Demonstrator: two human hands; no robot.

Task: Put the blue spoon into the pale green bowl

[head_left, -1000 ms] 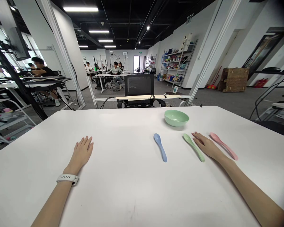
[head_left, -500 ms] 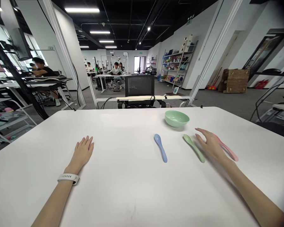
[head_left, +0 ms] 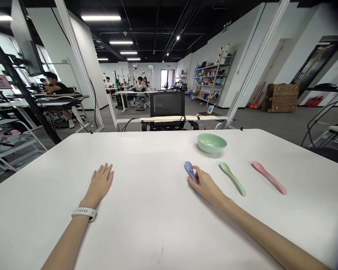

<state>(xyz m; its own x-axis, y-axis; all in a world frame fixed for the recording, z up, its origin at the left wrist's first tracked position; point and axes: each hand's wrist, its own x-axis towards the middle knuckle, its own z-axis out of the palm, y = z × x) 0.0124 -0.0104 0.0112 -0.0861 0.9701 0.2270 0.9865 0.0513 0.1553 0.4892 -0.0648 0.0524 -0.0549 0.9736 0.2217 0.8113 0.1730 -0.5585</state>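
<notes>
My left hand (head_left: 99, 185) lies flat on the white table (head_left: 146, 225), fingers stretched out, holding nothing; a pale watch band circles that wrist. Over the blue spoon (head_left: 188, 167) is my right hand (head_left: 205, 185), its thumb and index finger apart around the handle and partly hiding it. Whether the fingertips touch the spoon I cannot tell. To the right of this hand lies a green spoon (head_left: 232, 178), and beyond that a pink spoon (head_left: 269, 177). A light green bowl (head_left: 212, 143) stands upright behind the spoons.
Past the table's far edge stands a black office chair (head_left: 167, 105) beside a metal frame (head_left: 114, 112). Seated people are at desks further back. A shelf rack (head_left: 211, 80) and a wooden crate (head_left: 283, 97) are on the right; a white cart (head_left: 19, 144) stands at the left.
My right hand has moved left from between the green and pink spoons to the blue one, uncovering the pink spoon. My left hand stays in place. The view has shifted slightly.
</notes>
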